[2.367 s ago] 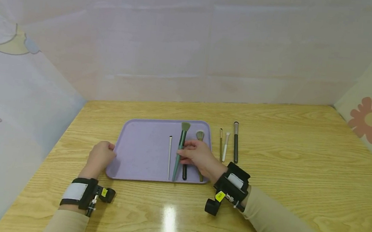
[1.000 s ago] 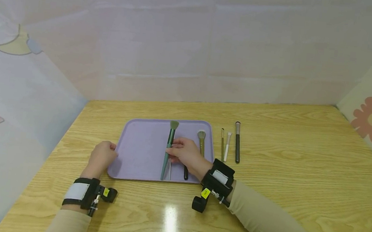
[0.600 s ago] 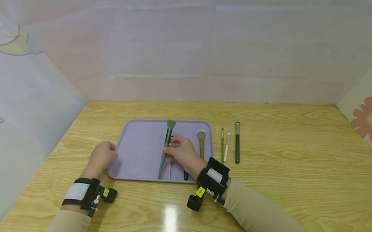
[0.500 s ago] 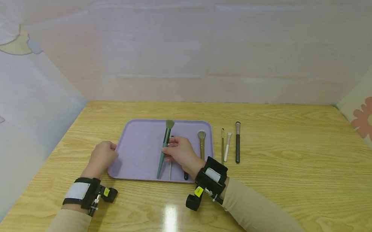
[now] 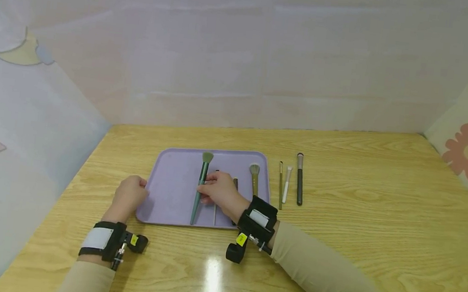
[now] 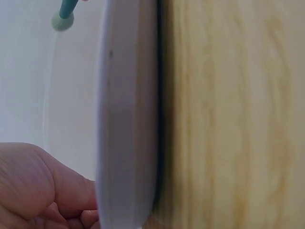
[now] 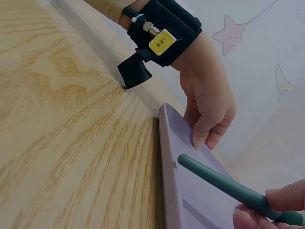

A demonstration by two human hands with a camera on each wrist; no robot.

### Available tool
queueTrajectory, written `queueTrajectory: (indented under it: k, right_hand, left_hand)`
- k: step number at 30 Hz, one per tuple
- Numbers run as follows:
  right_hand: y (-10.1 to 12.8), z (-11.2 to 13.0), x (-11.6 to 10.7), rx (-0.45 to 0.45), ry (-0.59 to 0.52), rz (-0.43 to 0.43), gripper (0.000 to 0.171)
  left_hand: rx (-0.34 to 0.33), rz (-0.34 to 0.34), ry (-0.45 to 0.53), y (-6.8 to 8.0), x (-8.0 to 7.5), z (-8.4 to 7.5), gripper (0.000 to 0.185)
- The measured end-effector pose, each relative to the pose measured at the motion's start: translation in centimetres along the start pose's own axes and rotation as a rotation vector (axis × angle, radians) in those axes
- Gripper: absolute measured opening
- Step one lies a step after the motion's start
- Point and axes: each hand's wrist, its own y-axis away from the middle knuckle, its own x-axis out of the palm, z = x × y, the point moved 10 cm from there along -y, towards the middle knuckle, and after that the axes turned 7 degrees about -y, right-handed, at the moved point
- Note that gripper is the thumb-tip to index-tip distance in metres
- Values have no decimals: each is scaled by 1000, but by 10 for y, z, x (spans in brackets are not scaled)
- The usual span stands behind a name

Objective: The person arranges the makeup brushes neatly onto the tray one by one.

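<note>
Green colours the tapered makeup brush (image 5: 203,173) that the right hand (image 5: 222,192) pinches near the middle of its handle, thumb on one side and fingers curled behind. It is over the middle of the lilac tray (image 5: 176,180), bristles pointing to the far side and the narrow handle end towards the near rim; whether that end touches the tray I cannot tell. The left hand (image 5: 129,196) is closed, fingers bent, and grips the tray's left edge near the front corner, with its thumb at the rim in both wrist views.

Just right of the green brush, a thin white-handled brush (image 5: 215,215) with a dark tip lies on the tray, partly covered by the right hand. Further right are a black-handled brush (image 5: 235,183), mostly behind the hand and wrist, and an olive-handled brush (image 5: 254,181) with pale, fluffy bristles, its lower end hidden by the wrist strap (image 5: 258,217).

Beyond the tray's right edge, three more brushes lie side by side on the wood-grain desk (image 5: 362,193), heads to the far side: a slim brown brush (image 5: 280,186) nearest the tray, a short white brush (image 5: 287,186), and a thicker dark brush (image 5: 300,184) outermost.
</note>
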Motion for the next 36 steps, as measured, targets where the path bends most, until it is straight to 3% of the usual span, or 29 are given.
queueTrajectory:
  k: [4, 13, 36]
  right_hand:
    - [-2, 2, 7, 1, 3, 2, 24]
    - [-2, 3, 21, 15, 43, 7, 24]
    - [-3, -3, 42, 10, -11, 26, 22]
  left_hand:
    - [36, -17, -13, -1, -2, -2, 35]
    - [37, -10, -17, -2, -1, -2, 35]
    - [24, 6, -12, -1, -1, -1, 34]
